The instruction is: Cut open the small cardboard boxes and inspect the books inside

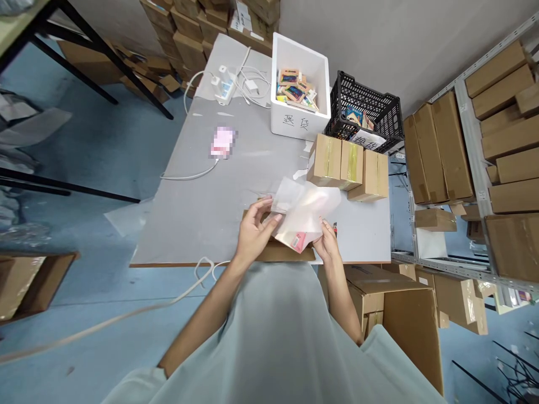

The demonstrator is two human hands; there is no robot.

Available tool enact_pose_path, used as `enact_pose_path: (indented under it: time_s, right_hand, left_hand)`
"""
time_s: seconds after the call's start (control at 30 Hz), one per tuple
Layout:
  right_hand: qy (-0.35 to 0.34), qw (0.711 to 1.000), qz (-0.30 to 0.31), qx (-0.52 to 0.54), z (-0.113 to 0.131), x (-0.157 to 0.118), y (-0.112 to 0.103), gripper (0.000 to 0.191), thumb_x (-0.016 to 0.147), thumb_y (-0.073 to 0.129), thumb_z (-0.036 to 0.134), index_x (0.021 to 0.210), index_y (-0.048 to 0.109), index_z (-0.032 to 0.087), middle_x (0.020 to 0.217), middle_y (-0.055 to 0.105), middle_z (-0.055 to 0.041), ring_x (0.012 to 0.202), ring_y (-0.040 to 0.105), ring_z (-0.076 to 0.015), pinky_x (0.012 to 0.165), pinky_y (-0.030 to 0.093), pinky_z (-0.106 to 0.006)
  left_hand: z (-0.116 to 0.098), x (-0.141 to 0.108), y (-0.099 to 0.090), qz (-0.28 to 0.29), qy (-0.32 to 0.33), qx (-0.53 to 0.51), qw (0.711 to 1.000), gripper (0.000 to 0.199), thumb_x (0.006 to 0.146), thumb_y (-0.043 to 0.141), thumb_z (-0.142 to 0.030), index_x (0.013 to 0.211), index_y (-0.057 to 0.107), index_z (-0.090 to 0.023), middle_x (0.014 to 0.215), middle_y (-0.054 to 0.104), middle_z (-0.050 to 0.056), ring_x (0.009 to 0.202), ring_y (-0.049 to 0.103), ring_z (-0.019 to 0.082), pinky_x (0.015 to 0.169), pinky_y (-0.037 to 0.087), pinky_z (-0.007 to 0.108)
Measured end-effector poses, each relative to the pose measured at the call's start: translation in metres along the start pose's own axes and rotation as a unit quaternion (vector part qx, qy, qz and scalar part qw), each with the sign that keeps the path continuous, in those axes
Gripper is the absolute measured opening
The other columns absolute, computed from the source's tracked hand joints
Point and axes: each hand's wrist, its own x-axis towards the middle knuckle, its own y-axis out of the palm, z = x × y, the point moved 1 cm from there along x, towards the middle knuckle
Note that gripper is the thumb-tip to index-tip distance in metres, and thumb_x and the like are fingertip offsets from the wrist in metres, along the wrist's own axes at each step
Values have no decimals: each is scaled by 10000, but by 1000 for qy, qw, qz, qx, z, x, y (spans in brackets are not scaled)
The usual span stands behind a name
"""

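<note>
A translucent white plastic bag (320, 205) is held up above the table's front edge. Inside or behind it is a flat pale item (290, 238) with a pink-red label; which of the two I cannot tell. My left hand (257, 227) pinches the bag's left edge between thumb and fingers. On the other side, my right hand (327, 242) grips its lower right part, fingers partly hidden. Beneath both hands lies brown cardboard (280, 252), mostly covered by the bag. A small dark and red object (335, 229) lies just beyond my right hand.
Three taped cartons (352, 168) stand at the right of the grey table (189, 213). Behind them are a white foam box (301, 123) and a black crate (366, 104) holding small packages. A power strip (226, 90) with cables lies farther back. An open carton (410, 331) stands at my right.
</note>
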Motion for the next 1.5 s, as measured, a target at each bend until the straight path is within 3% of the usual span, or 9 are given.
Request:
enact_pose_path:
  time_s: [0.2, 0.33, 0.53, 0.67, 0.8, 0.93, 1.1, 1.27, 1.5]
  right_hand:
    - [28, 997, 16, 65, -2, 1, 3, 247, 976, 898, 423, 980, 727, 246, 886, 786, 12, 686, 723, -117, 681, 673, -191]
    - [27, 993, -8, 113, 3, 1, 3, 244, 950, 928, 351, 948, 712, 236, 884, 757, 38, 695, 716, -83, 733, 682, -155]
    - [-7, 999, -40, 31, 8, -5, 3, 326, 956, 912, 473, 1025, 693, 242, 1003, 775, 5, 835, 771, -124, 784, 723, -225]
    - [-75, 996, -52, -13, 12, -2, -1, 445, 893, 924, 593, 978, 670, 239, 877, 679, 34, 775, 693, -118, 808, 728, -253]
    - [-141, 978, -147, -48, 32, 3, -18, 497, 865, 899, 608, 1116, 673, 243, 899, 643, 43, 776, 658, -120, 832, 717, -291]
    - [-201, 953, -156, -163, 60, -14, -38, 488, 945, 804, 558, 1301, 730, 231, 945, 714, 8, 794, 671, -159, 768, 674, -305]
    - [-283, 831, 47, -477, 49, -39, -26, 296, 1070, 650, 338, 828, 782, 230, 1005, 792, -86, 924, 754, -246, 877, 658, -373]
    - [-85, 615, 246, -744, -11, -5, 24, 339, 1036, 572, 42, 1099, 878, 173, 1367, 802, -225, 1115, 825, -317, 1031, 659, -439]
    - [7, 592, 262, -762, -60, 40, 72, 273, 940, 730, 11, 1156, 861, 116, 1192, 876, -235, 1114, 854, -337, 1002, 674, -412]
  left_hand:
    - [-19, -13, 3, 109, 11, 57, 992, 596, 964, 787, -743, 1233, 870, -217, 1377, 768, 164, 1394, 723, 364, 1107, 689, 485]
    - [-18, -17, 2, 141, -35, 79, 986, 498, 883, 855, -658, 1041, 891, -186, 1452, 735, 176, 1286, 768, 363, 908, 730, 401]
    - [-12, -17, 3, 95, -30, 160, 982, 324, 917, 750, -507, 935, 868, -206, 1450, 756, 150, 1299, 762, 347, 957, 713, 398]
    - [-11, -14, -1, 100, -6, 162, 982, 377, 954, 741, -578, 936, 848, -216, 1510, 743, 149, 1350, 745, 353, 1018, 689, 418]
    - [-7, -6, -23, 96, 2, 135, 986, 483, 961, 751, -703, 980, 859, -232, 1536, 748, 145, 1463, 683, 375, 1214, 593, 492]
    - [-2, 0, -60, 30, -18, 118, 992, 528, 937, 787, -755, 922, 830, -230, 1340, 818, 136, 1299, 749, 348, 1145, 622, 460]
    - [-4, 2, -90, -117, 23, 124, 985, 476, 918, 836, -708, 933, 816, -232, 1222, 820, 104, 1186, 759, 296, 1082, 628, 402]
    - [-11, 2, -71, -206, 83, 148, 964, 483, 968, 760, -720, 964, 794, -238, 1139, 804, 86, 1122, 753, 282, 1051, 629, 407]
    - [-16, -10, -31, -119, 63, 146, 980, 491, 1012, 706, -714, 988, 783, -230, 1224, 800, 108, 1200, 745, 292, 1062, 616, 394]
